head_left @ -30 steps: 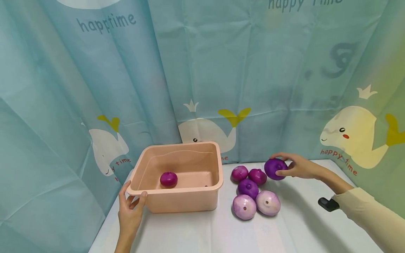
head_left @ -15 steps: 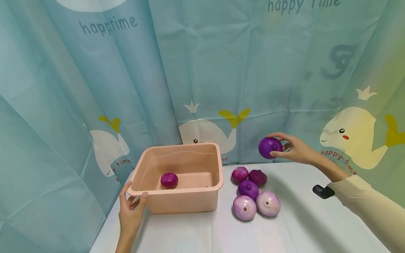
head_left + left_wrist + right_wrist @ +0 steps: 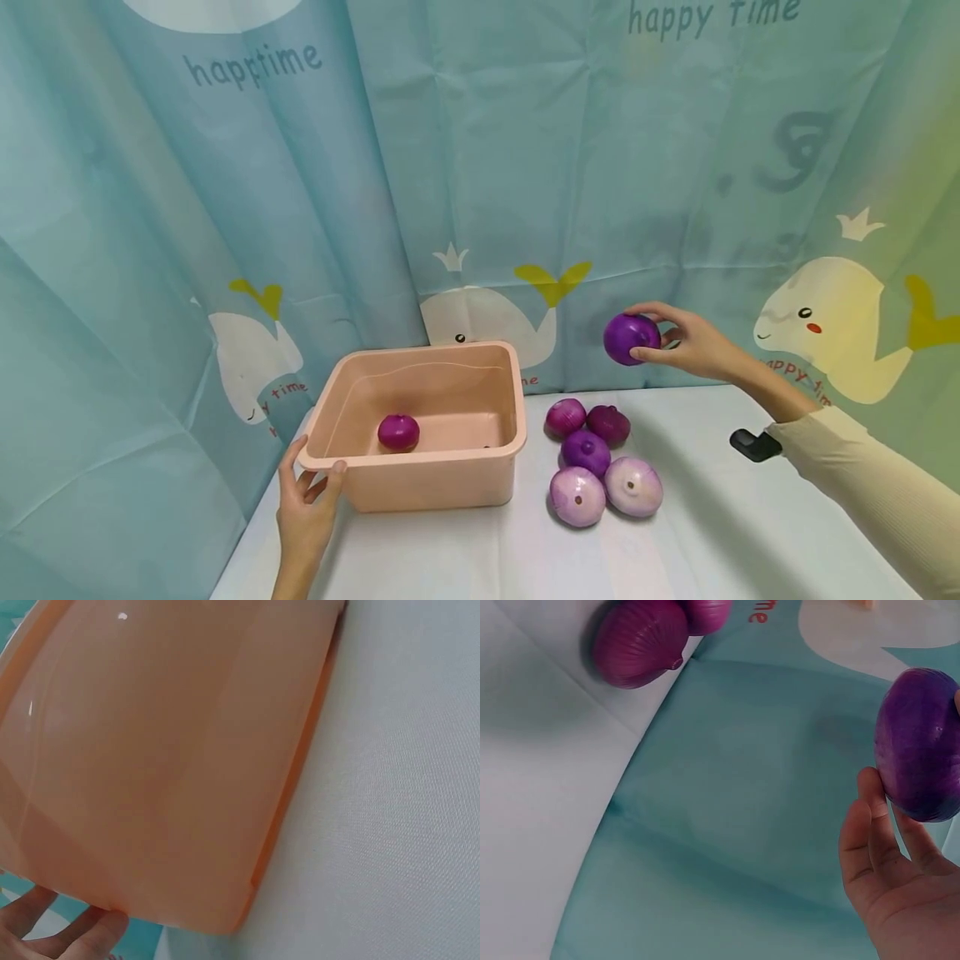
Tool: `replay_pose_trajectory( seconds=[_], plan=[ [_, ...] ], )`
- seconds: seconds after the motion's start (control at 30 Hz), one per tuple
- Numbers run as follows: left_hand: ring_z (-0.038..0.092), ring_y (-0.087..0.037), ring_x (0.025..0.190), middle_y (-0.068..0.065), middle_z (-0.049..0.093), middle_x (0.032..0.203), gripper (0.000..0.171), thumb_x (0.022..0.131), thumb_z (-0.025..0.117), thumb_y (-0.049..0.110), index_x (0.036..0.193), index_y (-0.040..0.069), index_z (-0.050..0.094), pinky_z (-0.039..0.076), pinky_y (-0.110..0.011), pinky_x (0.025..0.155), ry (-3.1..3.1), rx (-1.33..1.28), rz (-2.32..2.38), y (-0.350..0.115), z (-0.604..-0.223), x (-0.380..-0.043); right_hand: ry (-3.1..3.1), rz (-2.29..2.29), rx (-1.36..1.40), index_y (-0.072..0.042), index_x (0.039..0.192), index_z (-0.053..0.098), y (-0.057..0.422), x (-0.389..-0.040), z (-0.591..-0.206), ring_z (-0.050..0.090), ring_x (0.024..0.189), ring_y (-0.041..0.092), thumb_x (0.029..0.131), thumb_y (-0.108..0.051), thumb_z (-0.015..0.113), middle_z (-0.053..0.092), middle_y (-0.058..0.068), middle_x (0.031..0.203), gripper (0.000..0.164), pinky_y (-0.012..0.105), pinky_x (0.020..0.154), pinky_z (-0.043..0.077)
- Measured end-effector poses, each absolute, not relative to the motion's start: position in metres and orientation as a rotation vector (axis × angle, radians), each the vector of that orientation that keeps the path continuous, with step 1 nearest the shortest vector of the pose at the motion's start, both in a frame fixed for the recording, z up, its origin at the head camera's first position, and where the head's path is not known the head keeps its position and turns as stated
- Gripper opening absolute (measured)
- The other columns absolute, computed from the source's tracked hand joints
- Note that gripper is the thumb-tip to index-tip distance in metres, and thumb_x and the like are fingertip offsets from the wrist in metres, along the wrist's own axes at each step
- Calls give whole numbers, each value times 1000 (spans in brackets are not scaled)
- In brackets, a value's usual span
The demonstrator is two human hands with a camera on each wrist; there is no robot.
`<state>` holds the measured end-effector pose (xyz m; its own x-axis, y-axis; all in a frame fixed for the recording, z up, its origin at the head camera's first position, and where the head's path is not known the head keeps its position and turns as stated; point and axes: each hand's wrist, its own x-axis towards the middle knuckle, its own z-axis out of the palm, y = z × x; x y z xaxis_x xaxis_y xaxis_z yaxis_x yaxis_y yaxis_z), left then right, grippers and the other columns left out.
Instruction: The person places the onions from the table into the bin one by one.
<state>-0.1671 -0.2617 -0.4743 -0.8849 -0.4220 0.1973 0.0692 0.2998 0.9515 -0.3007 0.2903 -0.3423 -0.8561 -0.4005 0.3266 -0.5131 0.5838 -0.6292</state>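
Note:
A purple onion (image 3: pixel 627 338) is pinched between the thumb and fingers of my right hand (image 3: pixel 690 343), raised above the table behind the other onions. The right wrist view shows the same onion (image 3: pixel 916 746) at its right edge, fingertips against its side. My left hand (image 3: pixel 306 517) grips the near left corner of a pink plastic bin (image 3: pixel 427 479), thumb on the front of the rim. One magenta onion (image 3: pixel 398 432) lies inside the bin on the left. In the left wrist view, fingers (image 3: pixel 94 937) touch the edge of the bin (image 3: pixel 165 765).
Right of the bin, several onions sit close together on the white-covered table (image 3: pixel 547 558): dark magenta (image 3: pixel 608 425) and purple (image 3: pixel 586 452) ones behind, pale onions (image 3: pixel 577 497) in front. A blue-green whale-print curtain (image 3: pixel 495 167) hangs behind and at the sides.
My right hand has lifted the purple onion up from behind the group and shifted it slightly left. The left hand keeps its grip on the bin, which stays in place.

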Motion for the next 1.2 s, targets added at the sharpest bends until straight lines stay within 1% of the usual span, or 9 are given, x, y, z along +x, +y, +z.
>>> replay_pose_trajectory(
  seconds=[0.07,0.2,0.23,0.3,0.53,0.63,0.8,1.07,1.2],
  plan=[
    [52,-28,128,-16,35,161,77,100,69,32,162,33,24,45,-2,78,-2163,331,-1600,-261,-474,-167,-2662,1138,773,-20,141,58,290,-301,-341,70,84,24,90,-24,82,61,17,124,57,31,68,55],
    [52,-2,116,-13,37,160,75,100,69,30,161,32,26,45,-3,80,-2165,330,-1571,-260,-473,-167,-2663,1138,769,-21,142,58,289,-301,-340,70,84,24,90,-24,83,61,16,124,58,31,68,55],
    [50,3,113,-14,37,160,75,100,69,30,161,32,26,45,-3,80,-2164,326,-1569,-260,-473,-167,-2665,1136,768,-21,142,58,289,-301,-340,70,84,23,90,-24,83,60,16,125,58,31,68,55],
    [48,8,111,-15,36,161,75,100,69,28,162,30,26,45,-2,81,-2164,308,-1566,-260,-472,-166,-2669,1127,766,-21,142,58,288,-302,-340,70,83,23,89,-25,83,60,16,125,58,32,68,55],
    [47,10,110,-15,36,161,76,100,70,28,162,29,25,43,-1,81,-2166,316,-1559,-260,-473,-167,-2703,1080,783,-22,141,58,272,-309,-334,70,83,20,88,-30,84,61,16,124,60,34,69,56],
    [47,11,110,-15,37,161,76,100,70,29,162,29,26,42,-1,82,-2169,327,-1542,-260,-474,-167,-2701,1089,829,-21,141,58,257,-313,-328,70,83,20,88,-28,85,62,15,124,59,35,71,56],
    [46,9,111,-15,37,161,76,100,70,30,162,30,26,42,-1,82,-2176,333,-1531,-261,-475,-168,-2668,1108,973,-18,138,59,222,-325,-319,70,80,21,88,-22,84,63,15,122,56,34,74,59],
    [47,11,109,-15,38,160,75,100,70,28,161,29,27,43,-2,82,-2164,307,-1536,-260,-474,-167,-2737,1109,1073,-24,138,59,156,-336,-302,72,82,28,87,-27,85,63,12,116,57,37,78,60],
    [48,9,109,-15,37,161,75,100,70,29,161,29,27,43,-2,82,-2170,310,-1535,-260,-473,-166,-2722,1125,1165,-21,137,58,126,-339,-299,72,85,28,88,-25,84,63,13,115,55,37,80,60]
  ],
)
